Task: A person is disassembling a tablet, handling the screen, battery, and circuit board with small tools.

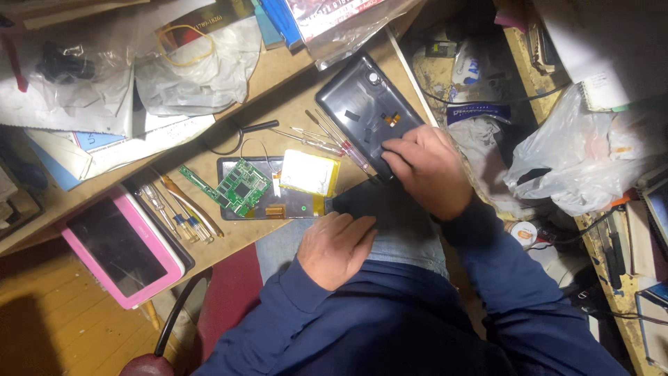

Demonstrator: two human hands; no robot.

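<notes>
- Right hand lies on the dark tablet back cover; its fingers are bent, pressing the cover's lower end, at 1 o'clock from centre.
- Left hand rests loosely curled, holding nothing, at the tabletop edge.
- Opened tablet, green circuit board showing, lies at 11 o'clock from the left hand.

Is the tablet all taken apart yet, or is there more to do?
Mostly opened up. The dark back cover is off, and the right hand rests on it. The opened tablet lies on the desk, showing a green circuit board and a yellow-edged battery. The left hand rests at its near edge. Board and battery still sit in place; screwdrivers lie beside it.
</notes>
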